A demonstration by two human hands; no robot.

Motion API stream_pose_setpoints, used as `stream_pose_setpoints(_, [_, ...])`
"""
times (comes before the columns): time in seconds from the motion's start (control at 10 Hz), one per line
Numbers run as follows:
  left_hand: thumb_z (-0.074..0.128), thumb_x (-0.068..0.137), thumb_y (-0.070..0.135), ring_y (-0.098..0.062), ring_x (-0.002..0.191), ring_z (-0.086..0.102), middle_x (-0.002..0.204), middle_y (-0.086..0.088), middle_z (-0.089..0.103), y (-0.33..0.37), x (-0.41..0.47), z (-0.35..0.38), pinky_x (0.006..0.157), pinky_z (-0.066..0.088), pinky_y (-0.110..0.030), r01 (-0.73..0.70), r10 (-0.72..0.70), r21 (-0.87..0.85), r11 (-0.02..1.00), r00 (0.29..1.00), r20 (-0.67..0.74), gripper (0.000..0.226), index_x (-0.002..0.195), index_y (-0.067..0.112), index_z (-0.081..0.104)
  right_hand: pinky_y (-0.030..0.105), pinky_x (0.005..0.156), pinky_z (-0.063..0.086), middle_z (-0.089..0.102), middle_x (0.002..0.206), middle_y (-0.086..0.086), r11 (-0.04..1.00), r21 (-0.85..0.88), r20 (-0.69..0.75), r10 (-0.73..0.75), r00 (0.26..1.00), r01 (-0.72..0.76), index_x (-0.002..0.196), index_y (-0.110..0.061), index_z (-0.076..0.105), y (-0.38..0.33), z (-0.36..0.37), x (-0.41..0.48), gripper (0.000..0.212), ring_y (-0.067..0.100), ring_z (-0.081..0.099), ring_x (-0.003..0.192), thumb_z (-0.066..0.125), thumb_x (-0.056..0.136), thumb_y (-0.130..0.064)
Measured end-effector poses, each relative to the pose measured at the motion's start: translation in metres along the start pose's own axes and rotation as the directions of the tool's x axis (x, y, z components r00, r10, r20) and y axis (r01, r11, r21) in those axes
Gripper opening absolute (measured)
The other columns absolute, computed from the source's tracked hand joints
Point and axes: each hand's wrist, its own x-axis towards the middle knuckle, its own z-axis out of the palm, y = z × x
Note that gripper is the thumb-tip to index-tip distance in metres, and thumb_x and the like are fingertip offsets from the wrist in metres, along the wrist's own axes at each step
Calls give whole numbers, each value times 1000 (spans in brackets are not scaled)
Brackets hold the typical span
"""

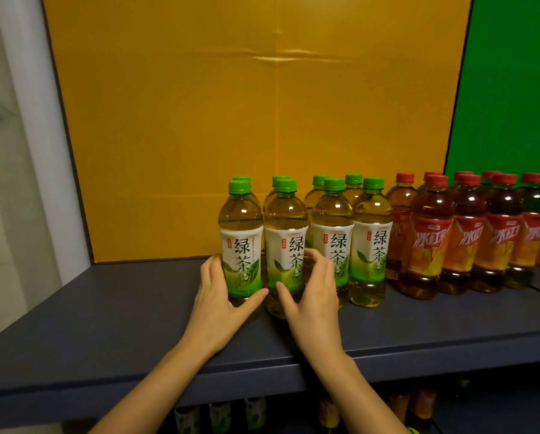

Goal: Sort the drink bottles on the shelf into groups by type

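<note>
Dark grey shelf (105,324), yellow cardboard backing (231,120) behind, green panel (513,89) to the right.

Two groups stand formed. The green tea bottles (332,242), green caps and white-green labels, sit mid-shelf in two rows. The iced red tea bottles (428,242), red caps, stand just beside them on the right. The types look separated already; judged as late tidying, closing up the green group's front row.

The left hand (218,296) grips the front-left green tea bottle (242,239) low down. Its thumb lies across the front near the base and its fingers wrap the left side. The right hand (312,292) grips the second green tea bottle (285,242). Its thumb is at the lower front, and its fingers curl round the right side into the gap before the next bottle. Both bottles stand upright, seemingly on the shelf, almost touching.

The low hold likely suits sliding rather than lifting, keeping the labels facing out.

Both forearms reach up and forward over the shelf edge, wrists roughly level, thumbs pointing toward each other.

The lower shelf (256,415) holds more bottles, too blurred to tell type.
</note>
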Motion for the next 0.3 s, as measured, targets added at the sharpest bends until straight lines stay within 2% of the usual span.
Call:
stream_pose_setpoints(0.1, [73, 71, 42, -15, 124, 42, 137, -2, 31, -3, 0, 2, 95, 37, -25, -10, 9, 32, 999, 1000, 30, 90, 140, 12, 23, 22, 97, 36, 42, 124, -2, 1000, 14, -2, 26, 1000, -26, 130, -13, 36, 1, 0, 2, 61, 11, 41, 119, 69, 80, -20])
stream_pose_setpoints(0.2, [72, 72, 42, -19, 127, 40, 138, -4, 30, -3, -1, 1, 99, 39, -31, -28, 26, 60, 998, 999, 33, 90, 140, 11, 23, 23, 97, 37, 41, 119, -7, 999, 35, 0, 36, 999, -36, 129, -15, 38, -2, -2, 1, 60, 8, 41, 117, 70, 79, -20])
stream_pose_setpoints(0.3, [71, 72, 43, -22, 138, 25, 149, -8, 20, -3, 0, 1, 110, 28, -35, -22, 26, 71, 997, 998, -48, 96, 144, 9, 17, 24, 92, 45, 43, 111, -12, 987, 137, 2, 84, 996, -83, 119, -22, 42, 0, -11, 5, 50, 6, 49, 108, 71, 78, -18])
